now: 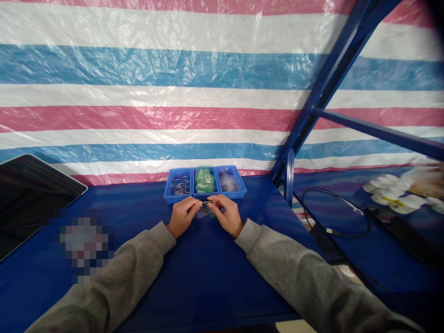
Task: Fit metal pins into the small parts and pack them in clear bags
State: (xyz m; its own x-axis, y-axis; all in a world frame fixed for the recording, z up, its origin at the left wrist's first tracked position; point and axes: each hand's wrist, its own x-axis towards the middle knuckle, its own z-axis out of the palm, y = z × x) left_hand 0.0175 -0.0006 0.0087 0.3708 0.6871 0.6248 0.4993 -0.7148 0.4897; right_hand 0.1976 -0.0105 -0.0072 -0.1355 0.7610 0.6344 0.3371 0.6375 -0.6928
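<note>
My left hand (182, 215) and my right hand (225, 213) meet over the table, fingertips almost touching. Between them they pinch a small, thin, shiny rod-like piece (206, 202), too small to name. Just below the fingers lies something clear and thin, like a plastic bag (202, 212), partly hidden by the hands. Right behind the hands stand three joined blue bins. The left bin (167, 195) contains slim metal rods (180, 186). Green packets (204, 180) fill the middle one, and clear plastic bags (228, 182) lie in the right one.
A dark flat screen or panel (34, 199) leans at the left, near a pixelated patch. On the right rises a blue metal frame (319, 97). Beyond it, a black cable (333, 236) and white items (398, 194) lie on another blue surface. A striped plastic sheet (156, 69) hangs behind.
</note>
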